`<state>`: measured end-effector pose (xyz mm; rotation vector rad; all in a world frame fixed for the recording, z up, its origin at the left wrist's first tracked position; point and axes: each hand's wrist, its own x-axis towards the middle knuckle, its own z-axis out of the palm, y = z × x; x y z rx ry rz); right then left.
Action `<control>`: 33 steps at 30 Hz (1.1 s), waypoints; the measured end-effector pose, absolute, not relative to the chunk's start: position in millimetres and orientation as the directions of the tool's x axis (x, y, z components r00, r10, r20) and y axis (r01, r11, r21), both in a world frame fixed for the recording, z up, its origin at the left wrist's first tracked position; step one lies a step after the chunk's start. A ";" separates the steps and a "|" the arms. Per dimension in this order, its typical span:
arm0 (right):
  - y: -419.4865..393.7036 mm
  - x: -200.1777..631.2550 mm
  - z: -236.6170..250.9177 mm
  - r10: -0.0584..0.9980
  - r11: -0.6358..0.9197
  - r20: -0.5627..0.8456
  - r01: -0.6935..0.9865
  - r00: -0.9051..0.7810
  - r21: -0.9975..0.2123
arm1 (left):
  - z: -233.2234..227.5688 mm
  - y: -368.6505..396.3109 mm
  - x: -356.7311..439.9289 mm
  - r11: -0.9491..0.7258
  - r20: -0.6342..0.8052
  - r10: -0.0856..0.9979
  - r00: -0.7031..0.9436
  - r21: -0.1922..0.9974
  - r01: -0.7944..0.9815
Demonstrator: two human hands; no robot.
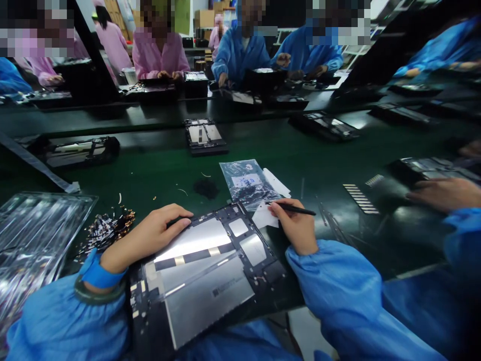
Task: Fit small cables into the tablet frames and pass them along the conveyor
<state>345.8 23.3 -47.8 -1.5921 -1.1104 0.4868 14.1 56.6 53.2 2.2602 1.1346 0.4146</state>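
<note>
An opened tablet [210, 296] with bare silver battery plates and dark circuit parts lies tilted at the near edge of the bench. My left hand [160, 228] rests on its far left edge, fingers stretched out and nothing in them. In my right hand [298, 228] are black tweezers [295, 208], pinched between thumb and fingers, their tip over a white paper sheet [266, 215]. Just beyond the tablet lies a clear plastic bag [246, 180] holding small dark pieces. A blue band is around my left wrist.
At left are a pile of small flex parts [108, 225] and clear plastic trays [41, 230]. A strip of metallic pieces [361, 198] lies at right, near a co-worker's hand [447, 193]. More opened tablets [205, 135] sit on the green belt. Several people work opposite.
</note>
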 end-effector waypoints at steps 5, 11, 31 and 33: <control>24.8 347.0 -50.4 0.845 0.010 0.203 0.364 0.494 -0.931 | 52.4 56.5 14.1 -0.492 0.041 0.802 0.596 0.610 0.621; 23.7 347.0 -51.2 0.843 0.006 0.191 0.345 0.503 -0.939 | 50.4 56.0 13.1 -0.509 0.063 0.794 0.604 0.612 0.605; 24.5 343.9 -47.7 0.831 0.031 0.180 0.279 0.527 -0.960 | 50.3 55.8 13.1 -0.489 0.041 0.797 0.603 0.631 0.603; 25.4 343.7 -46.5 0.834 0.034 0.175 0.268 0.524 -0.963 | 50.1 56.0 13.3 -0.489 0.041 0.797 0.602 0.628 0.605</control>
